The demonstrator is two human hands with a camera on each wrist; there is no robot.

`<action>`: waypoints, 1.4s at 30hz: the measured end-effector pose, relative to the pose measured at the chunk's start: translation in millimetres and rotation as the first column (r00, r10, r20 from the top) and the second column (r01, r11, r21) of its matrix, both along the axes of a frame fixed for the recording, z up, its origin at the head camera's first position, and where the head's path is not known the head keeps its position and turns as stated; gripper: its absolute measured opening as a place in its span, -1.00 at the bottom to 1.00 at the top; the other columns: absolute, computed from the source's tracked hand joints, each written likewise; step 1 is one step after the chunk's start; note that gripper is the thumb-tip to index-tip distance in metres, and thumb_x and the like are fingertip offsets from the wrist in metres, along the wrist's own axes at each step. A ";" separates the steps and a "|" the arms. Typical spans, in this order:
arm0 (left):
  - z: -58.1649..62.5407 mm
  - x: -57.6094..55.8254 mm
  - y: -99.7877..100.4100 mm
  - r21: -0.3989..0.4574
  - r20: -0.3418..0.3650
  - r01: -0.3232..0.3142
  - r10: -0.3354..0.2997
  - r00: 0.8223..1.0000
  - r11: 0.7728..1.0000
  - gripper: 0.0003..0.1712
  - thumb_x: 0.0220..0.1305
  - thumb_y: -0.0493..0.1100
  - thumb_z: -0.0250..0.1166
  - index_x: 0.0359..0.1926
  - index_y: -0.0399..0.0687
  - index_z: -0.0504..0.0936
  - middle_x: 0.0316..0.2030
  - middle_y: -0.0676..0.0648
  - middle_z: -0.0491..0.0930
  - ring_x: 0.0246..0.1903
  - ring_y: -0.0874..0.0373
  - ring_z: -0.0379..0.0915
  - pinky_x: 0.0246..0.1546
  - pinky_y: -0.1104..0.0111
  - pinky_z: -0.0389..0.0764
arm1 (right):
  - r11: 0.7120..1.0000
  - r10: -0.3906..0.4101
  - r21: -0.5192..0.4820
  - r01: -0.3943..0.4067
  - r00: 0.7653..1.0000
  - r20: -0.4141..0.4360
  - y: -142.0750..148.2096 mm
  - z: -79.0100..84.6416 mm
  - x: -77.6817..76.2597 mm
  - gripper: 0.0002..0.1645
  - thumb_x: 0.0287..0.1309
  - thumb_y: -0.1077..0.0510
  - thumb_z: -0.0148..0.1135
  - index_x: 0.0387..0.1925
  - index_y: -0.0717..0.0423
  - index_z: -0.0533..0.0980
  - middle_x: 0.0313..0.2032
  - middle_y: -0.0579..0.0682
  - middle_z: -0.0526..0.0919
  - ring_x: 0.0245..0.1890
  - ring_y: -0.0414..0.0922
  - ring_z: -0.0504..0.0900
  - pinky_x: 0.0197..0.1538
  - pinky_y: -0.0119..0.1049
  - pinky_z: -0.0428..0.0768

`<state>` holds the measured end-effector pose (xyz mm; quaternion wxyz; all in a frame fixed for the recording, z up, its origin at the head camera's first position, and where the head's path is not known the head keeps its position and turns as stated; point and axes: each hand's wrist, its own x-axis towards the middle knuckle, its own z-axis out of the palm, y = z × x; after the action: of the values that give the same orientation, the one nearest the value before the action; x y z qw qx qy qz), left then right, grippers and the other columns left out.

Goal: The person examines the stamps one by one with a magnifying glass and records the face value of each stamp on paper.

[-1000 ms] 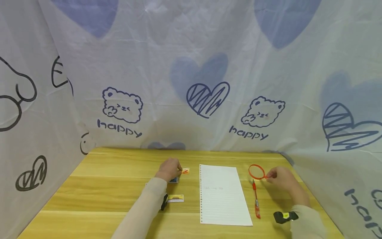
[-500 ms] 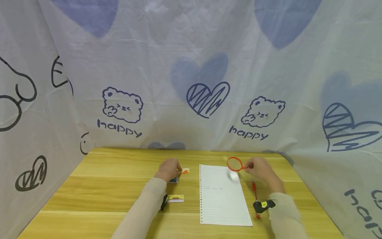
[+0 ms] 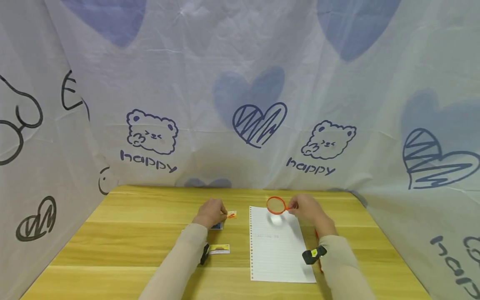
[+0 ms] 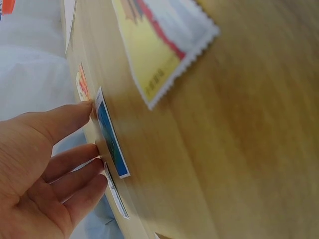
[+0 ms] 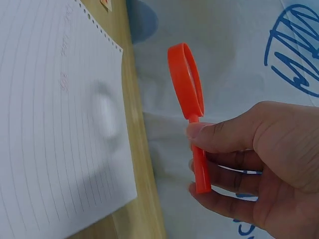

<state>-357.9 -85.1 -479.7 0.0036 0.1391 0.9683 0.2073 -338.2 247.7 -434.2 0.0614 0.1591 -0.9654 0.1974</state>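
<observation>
My right hand (image 3: 309, 210) grips the orange handle of a magnifying glass (image 3: 276, 205), thumb on one side and fingers on the other. In the right wrist view the magnifying glass (image 5: 184, 82) is held above a lined sheet of paper (image 5: 60, 129), casting a bright spot and shadow on it. Left of the paper, my left hand (image 3: 211, 212) rests by several postage stamps with its fingers extended. Its fingertips are right at the edges of a blue stamp (image 4: 112, 137) and an orange-yellow stamp (image 4: 82, 82). A yellow stamp (image 3: 219, 249) lies nearer, by the left wrist.
A red pen (image 3: 316, 233) lies right of the paper, mostly hidden behind the right forearm. The paper carries a faint line of writing. A patterned cloth (image 3: 258, 125) hangs behind the wooden table (image 3: 127, 233).
My right hand has carried the magnifying glass leftward from beside the pen to over the upper part of the paper. The left hand has stayed in place at the stamps.
</observation>
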 end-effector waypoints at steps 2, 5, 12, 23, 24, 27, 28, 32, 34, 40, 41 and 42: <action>-0.5 0.0 -0.7 0.009 0.001 0.000 0.000 1.000 1.000 -0.87 0.29 -0.20 0.45 -0.16 -0.06 0.85 -0.05 -0.10 0.80 -0.08 -0.05 0.73 -0.05 0.08 0.77 | 1.000 0.003 -0.009 -0.003 1.000 0.015 -6.6 0.2 -0.6 -0.94 0.11 0.33 0.44 -0.40 0.16 0.68 -0.42 -0.01 0.71 -0.39 -0.15 0.56 -0.24 -0.25 0.61; -0.9 -0.2 -1.5 0.018 0.004 0.000 -0.001 1.000 1.000 -0.86 0.29 -0.20 0.45 -0.15 -0.07 0.85 -0.04 -0.11 0.80 -0.07 -0.06 0.73 -0.04 0.08 0.77 | 1.000 0.016 -0.011 -0.016 1.000 0.016 -15.3 -0.5 -2.3 -0.94 0.10 0.34 0.44 -0.39 0.16 0.68 -0.42 -0.02 0.71 -0.39 -0.16 0.56 -0.26 -0.27 0.61; -0.4 -0.2 -2.0 0.024 0.012 0.005 -0.005 1.000 1.000 -0.85 0.30 -0.19 0.45 -0.14 -0.08 0.85 -0.04 -0.11 0.80 -0.05 -0.06 0.72 -0.03 0.08 0.77 | 0.996 0.082 0.024 -0.082 0.996 -0.019 -33.1 -4.2 -7.7 -0.94 0.06 0.35 0.43 -0.40 0.18 0.69 -0.43 -0.04 0.72 -0.40 -0.18 0.57 -0.22 -0.26 0.63; -0.9 -1.2 -1.9 0.026 0.006 0.000 -0.001 1.000 1.000 -0.86 0.29 -0.19 0.46 -0.16 -0.07 0.85 -0.04 -0.10 0.80 -0.06 -0.05 0.73 -0.06 0.09 0.78 | 0.993 0.105 0.063 -0.104 0.994 -0.025 -63.6 -8.4 -8.4 -0.93 0.09 0.34 0.45 -0.38 0.14 0.70 -0.41 -0.05 0.73 -0.38 -0.19 0.58 -0.21 -0.25 0.63; -1.1 -1.2 -2.0 0.027 0.005 0.000 0.000 1.000 1.000 -0.86 0.29 -0.19 0.46 -0.16 -0.06 0.85 -0.04 -0.10 0.80 -0.06 -0.05 0.73 -0.06 0.09 0.78 | 0.992 0.108 0.062 -0.107 0.994 -0.028 -66.2 -8.9 -8.8 -0.92 0.08 0.33 0.46 -0.38 0.13 0.70 -0.41 -0.05 0.73 -0.38 -0.19 0.59 -0.20 -0.25 0.64; -1.7 -1.2 -2.3 0.029 0.003 0.001 -0.002 1.000 1.000 -0.87 0.28 -0.19 0.46 -0.16 -0.06 0.86 -0.04 -0.10 0.80 -0.07 -0.05 0.73 -0.07 0.09 0.78 | 0.992 0.113 0.053 -0.111 0.993 -0.029 -74.1 -10.5 -10.4 -0.92 0.10 0.32 0.46 -0.39 0.11 0.70 -0.41 -0.06 0.73 -0.37 -0.18 0.59 -0.18 -0.24 0.64; -1.8 -1.3 -2.3 0.029 0.004 0.002 -0.002 1.000 1.000 -0.86 0.28 -0.19 0.47 -0.16 -0.07 0.86 -0.04 -0.10 0.80 -0.07 -0.05 0.73 -0.07 0.10 0.78 | 0.992 0.113 0.057 -0.111 0.993 -0.036 -76.6 -11.2 -11.3 -0.92 0.10 0.32 0.46 -0.39 0.10 0.70 -0.41 -0.07 0.73 -0.37 -0.19 0.59 -0.19 -0.24 0.64; -1.0 -1.3 -2.2 0.032 0.007 -0.001 0.001 1.000 0.999 -0.86 0.28 -0.19 0.46 -0.15 -0.07 0.85 -0.03 -0.10 0.80 -0.05 -0.06 0.73 -0.05 0.08 0.77 | 0.991 0.123 0.065 -0.119 0.990 -0.064 -85.9 -14.2 -14.8 -0.92 0.10 0.30 0.47 -0.41 0.09 0.70 -0.41 -0.08 0.74 -0.37 -0.18 0.61 -0.19 -0.23 0.65; -0.2 -1.1 -1.9 0.034 0.008 -0.005 0.005 1.000 0.999 -0.86 0.28 -0.19 0.46 -0.15 -0.07 0.85 -0.03 -0.11 0.80 -0.03 -0.07 0.72 -0.04 0.07 0.77 | 0.990 0.128 0.066 -0.123 0.989 -0.071 -89.8 -15.8 -16.2 -0.92 0.11 0.29 0.47 -0.40 0.08 0.70 -0.41 -0.09 0.74 -0.37 -0.18 0.62 -0.20 -0.24 0.65; -1.2 -3.0 -1.5 0.041 0.011 -0.015 0.015 1.000 0.999 -0.85 0.28 -0.18 0.46 -0.15 -0.05 0.85 0.00 -0.10 0.79 0.01 -0.09 0.71 0.00 0.05 0.76 | 0.990 0.135 0.053 -0.131 0.988 -0.078 -100.1 -21.8 -17.9 -0.91 0.11 0.30 0.47 -0.40 0.07 0.70 -0.40 -0.08 0.75 -0.35 -0.16 0.63 -0.20 -0.22 0.65; -1.9 -3.5 -1.7 0.041 0.011 -0.016 0.016 1.000 0.999 -0.85 0.29 -0.17 0.46 -0.14 -0.04 0.86 0.00 -0.10 0.79 0.02 -0.08 0.71 0.01 0.05 0.76 | 0.990 0.135 0.052 -0.131 0.988 -0.078 -101.5 -23.6 -18.2 -0.91 0.11 0.31 0.47 -0.40 0.07 0.70 -0.40 -0.08 0.75 -0.35 -0.16 0.63 -0.21 -0.22 0.65; -2.6 -3.9 -2.0 0.042 0.009 -0.015 0.015 1.000 0.999 -0.85 0.29 -0.16 0.46 -0.14 -0.04 0.86 -0.01 -0.09 0.80 0.01 -0.08 0.71 0.00 0.06 0.76 | 0.990 0.134 0.050 -0.131 0.988 -0.075 -102.7 -24.9 -18.2 -0.91 0.11 0.31 0.47 -0.39 0.08 0.70 -0.39 -0.07 0.75 -0.34 -0.15 0.64 -0.20 -0.21 0.66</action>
<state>-361.7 -87.1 -482.2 0.0032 0.1310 0.9648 0.2281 -356.4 145.0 -459.1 0.0823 0.2319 -0.9537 0.1728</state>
